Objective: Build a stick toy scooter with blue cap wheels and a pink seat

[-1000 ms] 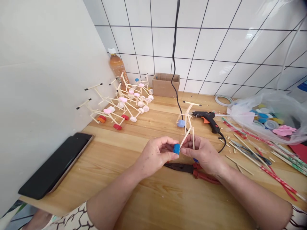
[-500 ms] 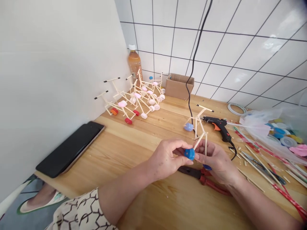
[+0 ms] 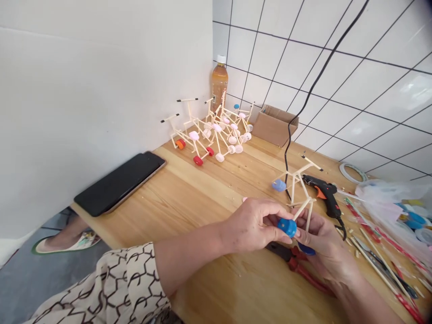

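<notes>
My left hand (image 3: 251, 225) pinches a blue bottle cap (image 3: 287, 227) that sits as a wheel on a small tricycle model made of wooden sticks (image 3: 297, 189). My right hand (image 3: 324, 238) is closed around the lower sticks of this model. A lighter blue cap (image 3: 279, 185) is the wheel at its far end, and a dark blue cap (image 3: 306, 249) shows below my right fingers. The handlebar stick has black tips. Beneath my hands lie pliers with red handles (image 3: 312, 276), partly covered.
Several finished stick tricycles (image 3: 216, 128) stand by a drink bottle (image 3: 220, 83) and a cardboard box (image 3: 275, 126). A glue gun (image 3: 324, 191) with its black cord lies right. Scissors (image 3: 384, 265), sticks and a plastic bag of caps (image 3: 398, 202) lie beyond. A phone (image 3: 119, 182) rests at left.
The whole view has swung left, so everything appears shifted to the right. Both hands keep the same hold on the model and its blue cap.
</notes>
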A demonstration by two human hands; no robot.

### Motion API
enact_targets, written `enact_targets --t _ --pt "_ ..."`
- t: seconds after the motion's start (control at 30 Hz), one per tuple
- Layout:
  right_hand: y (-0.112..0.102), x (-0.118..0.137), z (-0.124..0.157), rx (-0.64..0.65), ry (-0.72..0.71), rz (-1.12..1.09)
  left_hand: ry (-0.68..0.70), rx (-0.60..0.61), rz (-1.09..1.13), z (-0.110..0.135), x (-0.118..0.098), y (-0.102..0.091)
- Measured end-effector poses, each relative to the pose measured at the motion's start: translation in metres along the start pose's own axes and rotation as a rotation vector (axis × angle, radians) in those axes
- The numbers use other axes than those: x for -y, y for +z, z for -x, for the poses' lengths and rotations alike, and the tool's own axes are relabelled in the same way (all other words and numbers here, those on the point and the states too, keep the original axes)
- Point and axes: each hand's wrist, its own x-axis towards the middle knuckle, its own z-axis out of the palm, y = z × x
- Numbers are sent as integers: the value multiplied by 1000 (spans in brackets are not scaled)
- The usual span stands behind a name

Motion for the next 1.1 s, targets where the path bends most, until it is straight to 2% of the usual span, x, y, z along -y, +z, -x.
enact_targets --t 0.13,0.33,0.47,0.6,0.73,0.9,1.1 --pt "1 1 2 -56 -63 23 -75 0 90 -1 3 2" --pt "-3 0 1 -20 -30 40 93 14 -43 0 2 1" --pt "-2 3 1 1 22 12 126 33 -41 0 0 -1" --pt "1 8 -2 10 16 62 36 21 26 -1 1 -3" --pt "1 11 -4 30 14 85 -78 66 116 -4 1 -8" --pt "-1 13 -2 88 58 39 -97 76 112 -6 2 -13" --pt "-1 14 -1 48 67 4 -205 41 256 -8 -1 -14"
